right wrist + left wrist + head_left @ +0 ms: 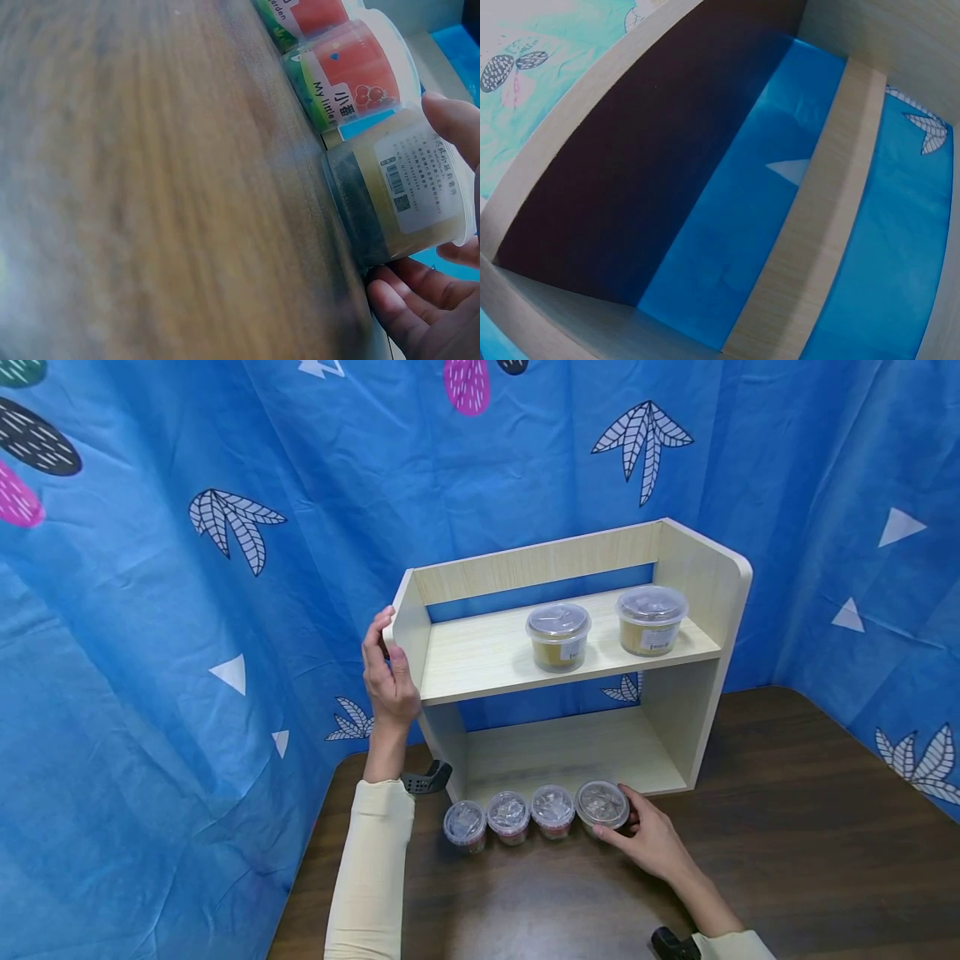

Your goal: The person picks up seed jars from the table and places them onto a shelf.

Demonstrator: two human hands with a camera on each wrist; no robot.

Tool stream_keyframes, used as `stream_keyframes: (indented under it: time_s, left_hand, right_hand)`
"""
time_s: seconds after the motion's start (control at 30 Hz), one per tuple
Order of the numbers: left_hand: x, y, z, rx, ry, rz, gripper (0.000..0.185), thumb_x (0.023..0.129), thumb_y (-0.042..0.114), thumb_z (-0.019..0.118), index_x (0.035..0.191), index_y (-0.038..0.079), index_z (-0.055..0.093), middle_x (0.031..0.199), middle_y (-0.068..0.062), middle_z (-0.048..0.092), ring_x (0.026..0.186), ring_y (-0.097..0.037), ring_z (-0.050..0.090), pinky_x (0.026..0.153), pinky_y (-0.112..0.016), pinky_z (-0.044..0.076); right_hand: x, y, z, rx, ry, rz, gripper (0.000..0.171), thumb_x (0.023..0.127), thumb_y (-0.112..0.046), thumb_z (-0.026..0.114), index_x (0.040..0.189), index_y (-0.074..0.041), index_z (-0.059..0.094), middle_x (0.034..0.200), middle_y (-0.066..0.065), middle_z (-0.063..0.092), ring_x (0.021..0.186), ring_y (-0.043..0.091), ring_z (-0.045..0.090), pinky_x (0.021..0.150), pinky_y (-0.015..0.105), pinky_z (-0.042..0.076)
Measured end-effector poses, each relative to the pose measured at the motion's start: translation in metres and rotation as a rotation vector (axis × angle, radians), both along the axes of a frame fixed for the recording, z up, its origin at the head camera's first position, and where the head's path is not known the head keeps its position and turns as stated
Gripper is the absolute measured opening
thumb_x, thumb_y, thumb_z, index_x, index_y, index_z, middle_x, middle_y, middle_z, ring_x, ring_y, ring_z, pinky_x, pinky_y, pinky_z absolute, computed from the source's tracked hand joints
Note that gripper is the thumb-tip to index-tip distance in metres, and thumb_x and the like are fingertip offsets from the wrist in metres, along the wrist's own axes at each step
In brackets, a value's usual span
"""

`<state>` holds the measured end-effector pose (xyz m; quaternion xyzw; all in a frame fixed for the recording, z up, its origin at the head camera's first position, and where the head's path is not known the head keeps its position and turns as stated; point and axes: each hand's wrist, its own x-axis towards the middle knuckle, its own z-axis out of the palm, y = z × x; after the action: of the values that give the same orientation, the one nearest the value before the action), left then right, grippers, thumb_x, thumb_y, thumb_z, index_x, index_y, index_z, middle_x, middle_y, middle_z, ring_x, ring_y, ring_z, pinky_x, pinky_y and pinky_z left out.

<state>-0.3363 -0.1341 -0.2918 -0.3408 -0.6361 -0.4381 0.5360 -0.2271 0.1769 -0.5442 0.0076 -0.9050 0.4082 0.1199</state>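
Observation:
A two-tier pale wooden shelf (pixel 480 647) stands on the dark table, tilted in the head view. My left hand (pixel 392 685) grips its left side panel at the front edge, thumb and fingers on either side. Low at the front, my right hand (pixel 652 837) holds a round lidded tub (pixel 602 804) between thumb and fingers. In the right wrist view this tub (pixel 409 184) shows a yellowish band, a white printed label and a dark lower part. Directly left of it, three smaller lidded cups (pixel 508 817) stand in a row; red labels show on the nearer cups (pixel 352 71).
Two larger lidded tubs (pixel 558 639) with yellow bands stand on the upper tier, toward its right. Pale boards and a gap onto blue cloth show in the left wrist view. A patterned blue curtain (pixel 510 485) hangs behind and beside the table (pixel 795 827).

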Motion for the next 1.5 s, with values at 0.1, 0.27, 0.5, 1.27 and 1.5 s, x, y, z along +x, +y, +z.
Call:
stream_keyframes:
  time_s: [0.1,0.27,0.5,1.27,1.5]
  left_hand:
    - [0.0,0.0,0.0,0.003,0.005,-0.005,0.037,0.087,-0.013,0.038,0.124,-0.019,0.04,0.13,-0.035,0.047,0.114,-0.047,0.052,0.096,-0.044,0.049]
    - [0.0,0.0,0.0,0.002,0.013,-0.006,0.037,0.087,-0.013,0.038,0.123,-0.02,0.04,0.13,-0.036,0.047,0.114,-0.047,0.052,0.096,-0.043,0.049]
    - [-0.007,0.0,-0.004,0.002,0.013,-0.005,0.037,0.086,-0.015,0.038,0.123,-0.02,0.04,0.129,-0.037,0.046,0.115,-0.048,0.05,0.098,-0.043,0.048]
    - [-0.035,-0.014,-0.024,0.016,-0.024,0.082,0.052,0.104,0.041,0.038,0.136,0.001,0.046,0.141,-0.013,0.052,0.11,-0.032,0.047,0.08,-0.034,0.04]
    - [-0.037,-0.015,-0.024,0.024,0.004,0.037,0.047,0.103,0.033,0.041,0.134,-0.002,0.046,0.138,-0.018,0.053,0.112,-0.035,0.054,0.088,-0.035,0.044]
  right_hand:
    - [-0.001,0.0,-0.001,0.004,-0.011,0.001,0.093,0.075,-0.044,0.084,0.142,0.006,0.044,0.118,0.021,0.062,0.092,0.025,0.062,0.075,0.037,0.055]
    - [-0.001,0.001,0.0,0.001,-0.024,0.003,0.094,0.074,-0.044,0.085,0.142,0.005,0.044,0.118,0.021,0.062,0.092,0.024,0.062,0.075,0.038,0.054]
    - [0.0,0.001,0.002,-0.015,-0.034,0.001,0.091,0.074,-0.044,0.085,0.141,0.003,0.045,0.115,0.018,0.063,0.09,0.023,0.061,0.074,0.037,0.053]
    - [0.002,0.008,0.006,-0.038,-0.012,-0.044,0.09,0.072,-0.045,0.086,0.139,0.002,0.048,0.11,0.016,0.065,0.09,0.025,0.062,0.073,0.039,0.052]
    - [0.002,0.011,0.008,-0.038,0.023,-0.064,0.088,0.073,-0.043,0.086,0.138,0.002,0.048,0.108,0.017,0.066,0.09,0.026,0.062,0.074,0.041,0.051]
